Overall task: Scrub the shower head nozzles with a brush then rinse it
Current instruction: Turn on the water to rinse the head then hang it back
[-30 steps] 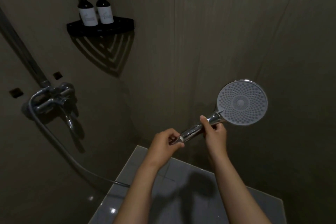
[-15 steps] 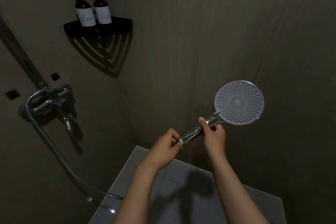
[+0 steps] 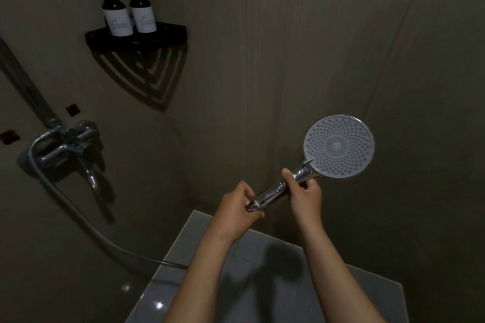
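A chrome shower head (image 3: 339, 146) with a round grey nozzle face turned toward me is held up in front of the wall. My right hand (image 3: 304, 190) grips the chrome handle just below the head. My left hand (image 3: 239, 204) pinches the lower end of the handle, where the hose joins. The hose (image 3: 86, 220) runs from behind my left arm to the wall mixer. No brush is in view.
A chrome mixer tap (image 3: 65, 149) is fixed to the left wall with a riser pipe above it. A black corner shelf (image 3: 136, 38) carries two dark pump bottles (image 3: 128, 5). Grey floor tiles (image 3: 262, 283) lie below my arms.
The shower head and both hands stay almost in place. My left hand's fingers have shifted slightly at the handle's lower end.
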{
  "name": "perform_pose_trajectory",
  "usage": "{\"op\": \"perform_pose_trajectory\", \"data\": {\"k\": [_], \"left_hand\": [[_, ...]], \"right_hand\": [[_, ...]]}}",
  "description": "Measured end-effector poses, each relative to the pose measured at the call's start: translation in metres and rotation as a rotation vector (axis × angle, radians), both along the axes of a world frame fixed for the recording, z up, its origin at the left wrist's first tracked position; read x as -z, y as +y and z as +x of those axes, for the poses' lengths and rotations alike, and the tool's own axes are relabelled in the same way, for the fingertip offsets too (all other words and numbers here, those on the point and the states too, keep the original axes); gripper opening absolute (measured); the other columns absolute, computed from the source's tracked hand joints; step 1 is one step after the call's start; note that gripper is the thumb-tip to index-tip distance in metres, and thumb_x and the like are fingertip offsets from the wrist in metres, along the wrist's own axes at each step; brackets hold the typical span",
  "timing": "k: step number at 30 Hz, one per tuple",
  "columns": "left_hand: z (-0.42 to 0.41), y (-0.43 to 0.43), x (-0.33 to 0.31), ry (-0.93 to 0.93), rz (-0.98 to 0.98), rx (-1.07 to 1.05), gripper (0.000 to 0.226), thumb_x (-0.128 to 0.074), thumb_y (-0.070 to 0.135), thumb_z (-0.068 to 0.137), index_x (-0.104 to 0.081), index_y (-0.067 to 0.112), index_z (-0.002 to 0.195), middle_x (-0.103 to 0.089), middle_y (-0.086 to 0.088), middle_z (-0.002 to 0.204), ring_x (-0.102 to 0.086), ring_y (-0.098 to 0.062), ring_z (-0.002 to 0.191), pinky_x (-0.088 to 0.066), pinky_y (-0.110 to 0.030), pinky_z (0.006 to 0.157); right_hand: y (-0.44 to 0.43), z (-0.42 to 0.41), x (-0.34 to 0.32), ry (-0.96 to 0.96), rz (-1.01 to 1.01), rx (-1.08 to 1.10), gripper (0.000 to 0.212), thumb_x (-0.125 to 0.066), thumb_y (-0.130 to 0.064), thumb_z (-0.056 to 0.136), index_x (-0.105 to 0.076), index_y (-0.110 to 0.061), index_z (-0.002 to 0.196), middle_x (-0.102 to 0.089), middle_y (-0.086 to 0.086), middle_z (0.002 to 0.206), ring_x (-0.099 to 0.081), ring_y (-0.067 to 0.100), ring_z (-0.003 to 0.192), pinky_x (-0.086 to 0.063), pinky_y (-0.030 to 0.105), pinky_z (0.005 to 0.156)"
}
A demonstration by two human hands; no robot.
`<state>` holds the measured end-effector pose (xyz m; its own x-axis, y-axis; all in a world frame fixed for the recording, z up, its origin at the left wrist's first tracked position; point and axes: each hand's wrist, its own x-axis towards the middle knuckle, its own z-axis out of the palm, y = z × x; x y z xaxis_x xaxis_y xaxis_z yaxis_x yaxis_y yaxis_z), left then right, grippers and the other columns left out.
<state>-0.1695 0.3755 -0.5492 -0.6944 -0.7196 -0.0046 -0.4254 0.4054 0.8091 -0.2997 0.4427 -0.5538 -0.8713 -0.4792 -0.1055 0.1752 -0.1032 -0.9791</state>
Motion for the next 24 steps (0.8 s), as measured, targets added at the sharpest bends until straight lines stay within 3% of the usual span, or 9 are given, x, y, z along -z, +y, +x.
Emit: {"op": "perform_pose_trajectory", "data": {"k": [4,7,9,15,20,24], "left_hand": [[-0.002,0.001,-0.001,-0.099,0.056,0.079,0.019,-0.065,0.019,0.082,-0.047,0.027,0.083,-0.056,0.009,0.073,-0.052,0.0,0.063,-0.038,-0.017,0.057],[-0.002,-0.003,0.002,-0.107,0.132,0.06,0.013,-0.057,0.017,0.084,-0.05,0.028,0.083,-0.068,0.001,0.08,-0.065,-0.012,0.076,-0.05,-0.031,0.071],[0.0,-0.007,0.004,-0.094,0.205,0.081,0.017,-0.057,0.012,0.086,-0.051,0.028,0.086,-0.07,-0.001,0.084,-0.068,-0.013,0.082,-0.052,-0.03,0.072],[0.003,-0.013,0.005,0.02,0.256,0.111,0.029,-0.068,0.002,0.078,-0.05,0.023,0.086,-0.061,-0.006,0.073,-0.064,-0.016,0.066,-0.047,-0.023,0.054],[0.002,-0.009,-0.001,0.055,0.062,0.031,0.039,-0.083,0.005,0.06,-0.052,0.021,0.078,-0.053,0.005,0.067,-0.05,-0.005,0.056,-0.044,-0.019,0.052],[0.003,-0.007,-0.001,0.009,0.006,0.053,0.036,-0.082,0.01,0.064,-0.054,0.017,0.086,-0.053,0.009,0.07,-0.049,0.0,0.058,-0.037,-0.008,0.051]], "right_hand": [[0.001,0.002,0.001,0.032,0.014,-0.023,0.023,-0.068,-0.019,0.084,-0.061,-0.004,0.101,-0.066,0.003,0.088,-0.062,0.01,0.08,-0.048,0.011,0.063],[0.001,0.001,0.0,0.053,0.007,-0.017,0.02,-0.068,-0.017,0.084,-0.06,-0.004,0.099,-0.064,0.0,0.084,-0.06,0.006,0.076,-0.045,0.003,0.057],[0.001,0.001,0.0,0.057,0.013,-0.014,0.02,-0.068,-0.017,0.084,-0.061,-0.005,0.098,-0.065,0.002,0.085,-0.061,0.008,0.077,-0.047,0.009,0.061],[-0.002,-0.002,0.001,0.017,0.031,-0.014,0.022,-0.069,-0.019,0.083,-0.063,-0.006,0.099,-0.068,0.009,0.094,-0.065,0.02,0.09,-0.051,0.032,0.083],[-0.003,-0.001,-0.002,0.008,0.007,-0.009,0.022,-0.068,-0.018,0.084,-0.063,-0.003,0.1,-0.066,0.004,0.088,-0.063,0.013,0.081,-0.048,0.014,0.066],[-0.003,0.001,-0.002,-0.009,-0.004,-0.012,0.02,-0.068,-0.018,0.084,-0.062,-0.006,0.099,-0.066,0.002,0.085,-0.062,0.009,0.077,-0.045,0.005,0.055]]}}
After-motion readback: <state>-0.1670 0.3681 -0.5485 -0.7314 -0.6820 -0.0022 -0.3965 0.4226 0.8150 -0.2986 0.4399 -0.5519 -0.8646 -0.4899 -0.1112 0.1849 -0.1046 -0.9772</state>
